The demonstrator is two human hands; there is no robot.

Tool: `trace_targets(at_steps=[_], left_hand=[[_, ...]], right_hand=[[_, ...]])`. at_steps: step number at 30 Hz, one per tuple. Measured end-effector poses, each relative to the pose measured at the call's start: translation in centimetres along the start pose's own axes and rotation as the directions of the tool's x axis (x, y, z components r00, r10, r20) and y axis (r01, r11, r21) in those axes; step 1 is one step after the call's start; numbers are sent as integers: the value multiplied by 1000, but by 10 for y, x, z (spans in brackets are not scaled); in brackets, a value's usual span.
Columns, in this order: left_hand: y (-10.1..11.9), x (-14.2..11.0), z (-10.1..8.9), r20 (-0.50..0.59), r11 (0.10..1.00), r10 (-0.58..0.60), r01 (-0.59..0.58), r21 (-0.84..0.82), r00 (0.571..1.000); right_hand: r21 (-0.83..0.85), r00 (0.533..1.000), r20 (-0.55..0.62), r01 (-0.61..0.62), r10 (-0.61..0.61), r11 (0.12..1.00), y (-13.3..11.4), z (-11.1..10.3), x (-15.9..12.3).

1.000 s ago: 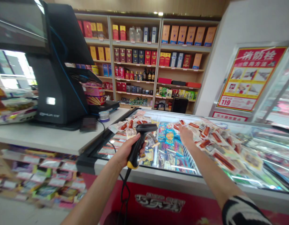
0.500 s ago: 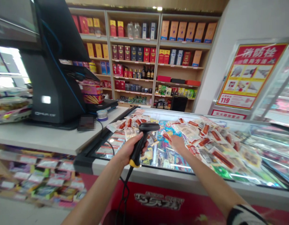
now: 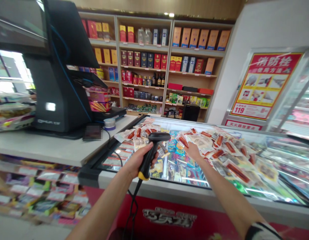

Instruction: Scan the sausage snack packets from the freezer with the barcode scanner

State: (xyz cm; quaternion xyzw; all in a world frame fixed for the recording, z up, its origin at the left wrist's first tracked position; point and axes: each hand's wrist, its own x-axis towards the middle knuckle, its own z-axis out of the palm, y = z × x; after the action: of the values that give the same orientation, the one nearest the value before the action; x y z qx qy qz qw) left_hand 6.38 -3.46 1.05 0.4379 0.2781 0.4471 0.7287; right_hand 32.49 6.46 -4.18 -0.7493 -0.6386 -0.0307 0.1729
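Holding the scanner (image 3: 159, 136), our left hand's (image 3: 134, 162) grip wraps its handle, mid-frame. Our right hand (image 3: 194, 151) touches a sausage pack (image 3: 183, 141), just shifted rightward to the pile's (image 3: 231, 146) left edge, apart from the scanner; whether that grip closes, we cannot tell.

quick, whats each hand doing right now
Left hand: closed around the black barcode scanner.
Right hand: fingertips at a packaged sausage; can't tell how firmly it is gripped.
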Motion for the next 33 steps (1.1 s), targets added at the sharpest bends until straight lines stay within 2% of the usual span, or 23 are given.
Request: trace_targets(at_steps=[6, 13, 23, 29, 33], left_hand=[[0, 4, 3, 12, 999, -29, 29, 37, 999], [0, 6, 8, 26, 999, -43, 42, 26, 999], [-1, 9, 15, -2, 998, -33, 33, 60, 999], [6, 7, 1, -73, 997, 26, -20, 74, 997], [14, 4, -19, -212, 992, 103, -86, 89, 972]], right_hand=[[25, 1000, 23, 3, -4, 1000, 7, -2, 2], [-16, 1000, -14, 7, -7, 1000, 19, -5, 8], [35, 999, -43, -3, 4, 999, 10, -4, 6], [90, 999, -3, -40, 40, 995, -4, 4, 10], [178, 1000, 7, -5, 4, 984, -36, 13, 18]])
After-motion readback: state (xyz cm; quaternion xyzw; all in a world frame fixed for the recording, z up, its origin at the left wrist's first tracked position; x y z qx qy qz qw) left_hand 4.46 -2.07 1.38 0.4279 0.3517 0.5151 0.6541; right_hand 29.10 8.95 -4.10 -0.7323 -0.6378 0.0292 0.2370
